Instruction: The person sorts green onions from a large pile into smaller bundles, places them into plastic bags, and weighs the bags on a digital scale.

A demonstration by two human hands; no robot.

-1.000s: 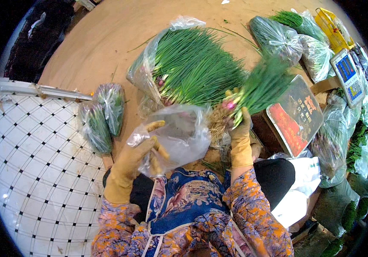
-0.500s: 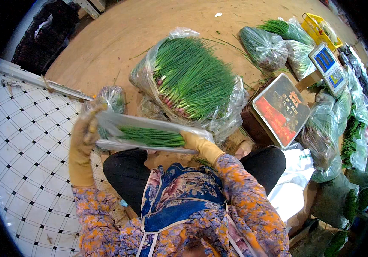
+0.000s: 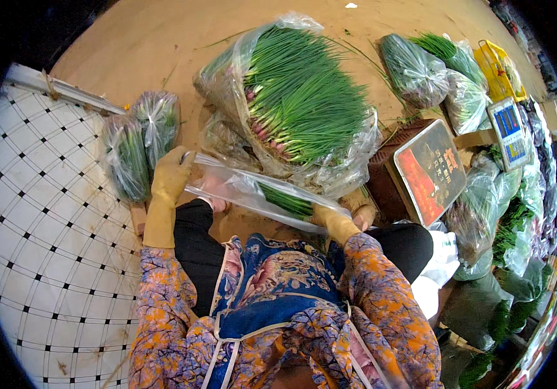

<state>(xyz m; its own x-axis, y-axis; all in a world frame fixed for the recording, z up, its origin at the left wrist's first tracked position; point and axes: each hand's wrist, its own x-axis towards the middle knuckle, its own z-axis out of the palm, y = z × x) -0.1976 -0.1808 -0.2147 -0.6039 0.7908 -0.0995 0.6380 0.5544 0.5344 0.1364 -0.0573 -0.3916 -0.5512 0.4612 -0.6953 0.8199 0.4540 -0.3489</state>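
Both my hands wear yellow gloves and hold a long clear plastic bag (image 3: 232, 186) stretched across my lap. My left hand (image 3: 171, 174) is closed on the bag's left end. At the other end, my right hand (image 3: 335, 222) is closed around a bunch of green onions (image 3: 286, 200), whose green leaves lie inside the bag and point left. The onions' root ends are hidden by that hand. Just beyond, a large open plastic bag is packed with a heap of green onions (image 3: 304, 97), pale reddish bulbs toward me.
A scale (image 3: 431, 170) stands to the right with its display (image 3: 509, 135) behind it. Filled bags of greens (image 3: 414, 71) and a yellow crate (image 3: 500, 70) lie beyond. Two tied bags of greens (image 3: 126, 155) rest at the left, beside a white tiled surface (image 3: 58, 259).
The view has shifted, bringing the two tied bags at left into fuller sight. My left hand has come nearer my right, and less of the onion leaves shows in the held bag.
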